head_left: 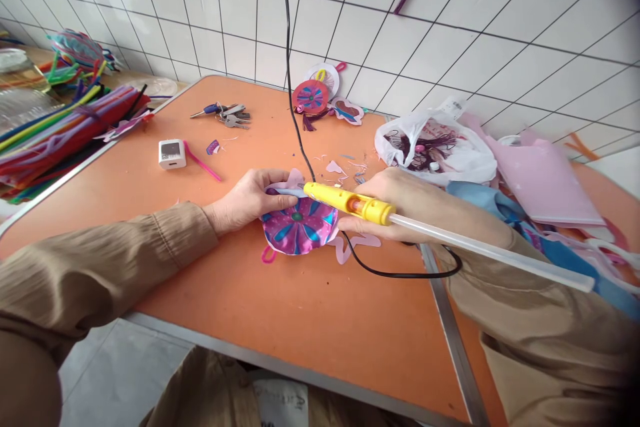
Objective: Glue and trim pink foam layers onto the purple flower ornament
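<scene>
My left hand (250, 200) pinches the upper left edge of a round pink and purple fabric ornament (300, 230) with blue petals and a green centre. A pink pipe-cleaner loop (269, 254) sticks out at its lower left. My right hand (383, 203) is closed around a yellow hot glue gun (345, 199), its fingers partly hidden behind the tool. The nozzle points left, at the ornament's top edge near my left thumb. A long clear glue stick (490, 251) juts from the gun's back end. Beneath the ornament's right side lies a pink paper cutout (357, 245).
A black cord (289, 47) hangs down the tiled wall to the glue gun. Keys (233, 115), a white charger (171, 154) and finished ornaments (311, 97) lie farther back. At right is a plastic bag (450, 147) with tassels; at left, bundled pipe cleaners (75, 127).
</scene>
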`<state>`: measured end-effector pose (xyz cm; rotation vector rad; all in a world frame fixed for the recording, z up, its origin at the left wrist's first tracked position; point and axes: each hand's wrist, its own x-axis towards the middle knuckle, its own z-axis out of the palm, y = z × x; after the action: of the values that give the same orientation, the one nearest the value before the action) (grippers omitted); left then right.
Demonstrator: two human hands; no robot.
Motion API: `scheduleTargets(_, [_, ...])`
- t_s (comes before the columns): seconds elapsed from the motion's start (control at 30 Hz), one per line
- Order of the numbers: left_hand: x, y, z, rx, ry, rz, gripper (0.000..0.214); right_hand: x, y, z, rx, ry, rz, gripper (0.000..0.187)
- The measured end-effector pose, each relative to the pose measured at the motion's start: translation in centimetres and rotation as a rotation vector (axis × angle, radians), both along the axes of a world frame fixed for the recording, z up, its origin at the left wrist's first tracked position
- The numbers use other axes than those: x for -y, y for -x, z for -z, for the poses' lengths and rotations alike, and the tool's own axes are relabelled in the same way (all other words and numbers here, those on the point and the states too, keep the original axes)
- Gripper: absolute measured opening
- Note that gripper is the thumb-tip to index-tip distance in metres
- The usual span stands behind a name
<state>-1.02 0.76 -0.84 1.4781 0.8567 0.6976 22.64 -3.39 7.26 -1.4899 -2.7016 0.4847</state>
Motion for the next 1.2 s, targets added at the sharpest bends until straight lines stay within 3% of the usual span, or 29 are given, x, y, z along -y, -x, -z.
scheduleTargets(0.2, [0.0,0.1,0.1,0.011,0.023,0.002,0.048,-0.1,-0.3,0.4,-0.040,-0.018,-0.024,0.042])
scheduleTargets(0.4, [0.0,0.0,-0.1,0.035,0.043,0.020,0.041,0.3,0.2,-0.5,-0.026,0.157,-0.051,0.030])
scheduleTargets(0.5, [0.0,0.0,-0.1,0.013,0.030,0.016,0.040,0.5,0.4,-0.9,-0.031,0.170,-0.080,0.026])
scheduleTargets(0.67, [0.1,0.0,-0.1,0.000,0.003,0.021,0.039,0.7,0.3,-0.9,-0.018,0.127,-0.066,0.015])
scheduleTargets(0.8, [-0.1,0.0,0.1,0.009,-0.002,0.038,0.041,0.6,0.2,-0.4,-0.037,0.033,-0.080,0.018])
scheduleTargets(0.93, [-0.2,0.1,0.1,0.013,-0.010,0.044,0.043,0.5,0.1,-0.1,-0.091,0.060,-0.089,0.025])
scheduleTargets(1.07, [0.0,0.1,0.0,0.052,0.039,0.078,0.041,0.4,-0.5,-0.6,-0.143,-0.046,-0.019,0.039])
scheduleTargets(1.2, [0.2,0.0,-0.1,0.073,0.099,0.060,0.039,0.0,-0.7,-0.5,-0.313,-0.119,0.067,0.036])
